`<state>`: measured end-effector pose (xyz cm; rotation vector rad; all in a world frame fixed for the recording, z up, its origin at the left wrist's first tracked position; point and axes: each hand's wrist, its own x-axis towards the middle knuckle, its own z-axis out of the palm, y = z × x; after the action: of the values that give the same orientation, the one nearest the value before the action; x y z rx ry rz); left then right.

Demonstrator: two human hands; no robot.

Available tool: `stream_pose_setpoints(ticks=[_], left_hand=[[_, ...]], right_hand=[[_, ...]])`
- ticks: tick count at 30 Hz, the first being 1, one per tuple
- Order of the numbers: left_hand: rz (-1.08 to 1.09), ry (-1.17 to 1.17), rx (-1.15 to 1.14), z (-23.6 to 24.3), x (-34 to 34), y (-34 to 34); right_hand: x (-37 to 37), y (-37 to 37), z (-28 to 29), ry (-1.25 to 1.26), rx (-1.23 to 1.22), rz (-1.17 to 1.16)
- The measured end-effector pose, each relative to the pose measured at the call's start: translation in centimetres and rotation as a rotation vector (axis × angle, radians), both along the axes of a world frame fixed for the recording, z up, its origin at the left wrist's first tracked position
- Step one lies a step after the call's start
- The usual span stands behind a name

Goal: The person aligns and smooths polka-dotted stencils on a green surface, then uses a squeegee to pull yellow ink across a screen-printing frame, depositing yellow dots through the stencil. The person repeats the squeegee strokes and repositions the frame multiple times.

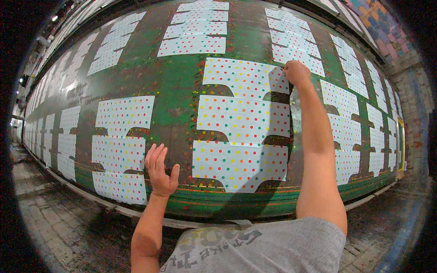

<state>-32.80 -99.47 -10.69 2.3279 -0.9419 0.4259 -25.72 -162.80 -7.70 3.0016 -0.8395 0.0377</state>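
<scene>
White cut fabric pieces with red, green, yellow and orange dots lie flat on a long paint-stained table. My right hand reaches far forward, its fingers closed at the upper right corner of a dotted fabric piece. That piece is the farthest in the column before me, and my arm's shadow falls over its right side. Below it lie a middle dotted piece and a near one, both with curved cut-outs. My left hand is open, fingers stretched, close to the right edge of the left column's dotted pieces.
The green and brown table carries several more columns of dotted pieces, with a far row beyond. Its near edge runs before my body. Brick paving lies at the left, and a brick wall stands at the right.
</scene>
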Motion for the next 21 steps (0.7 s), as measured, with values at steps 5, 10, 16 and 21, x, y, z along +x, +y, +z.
stream_pose_setpoints(ticks=[5, 10, 16, 21], left_hand=[[0.006, 0.0, -0.012, -0.2, 0.0, 0.1], [-0.021, -0.045, -0.043, -0.4, 0.2, 0.4], [0.004, -0.055, -0.095, 0.7, -0.4, 0.1], [-0.047, -0.185, -0.078, 3.8, -1.1, 0.6]], right_hand=[[0.9, 0.5, 1.3, 0.117, 0.081, -0.045], [-0.4, 8.7, 3.4, -0.088, 0.226, 0.259], [-11.1, 27.5, 7.4, -0.217, 0.947, 0.987], [-20.9, 34.9, 11.8, -0.149, 1.153, 0.995]])
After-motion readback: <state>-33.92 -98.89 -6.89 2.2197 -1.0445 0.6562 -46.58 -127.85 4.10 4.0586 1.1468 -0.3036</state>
